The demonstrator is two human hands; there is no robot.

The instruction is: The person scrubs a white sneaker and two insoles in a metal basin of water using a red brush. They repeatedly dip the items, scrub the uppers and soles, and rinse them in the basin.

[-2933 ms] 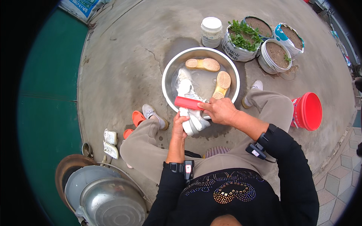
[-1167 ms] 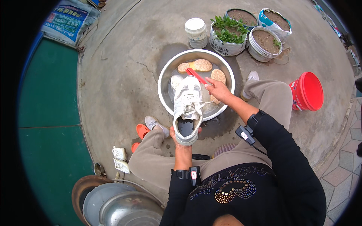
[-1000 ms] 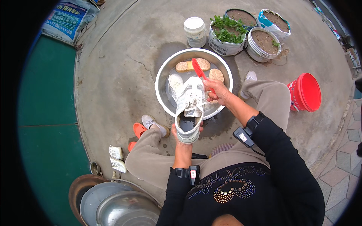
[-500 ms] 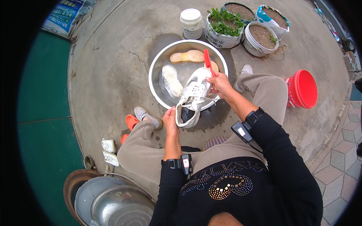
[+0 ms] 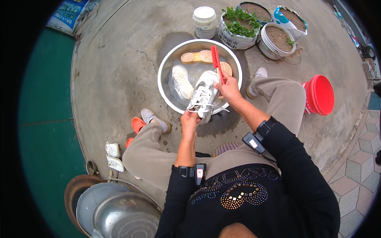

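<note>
Over the metal basin's (image 5: 166,77) near side, white shoe (image 5: 203,91): left hand (image 5: 189,122) pinching its collar end, right hand (image 5: 231,89) clasping its side and a red brush (image 5: 216,58). Its opening, visible moments ago, is hidden; scrubbing seems paused.

Two-handed gripping going on at the basin (image 5: 160,75)!
Left hand (image 5: 189,119) is pinching by its near rim; right hand (image 5: 230,89) is clasping over its right side.

Soft even daylight, faint shadows, sheen on stacked metal basin (image 5: 115,210), fisheye-bent edges, black surround
</note>
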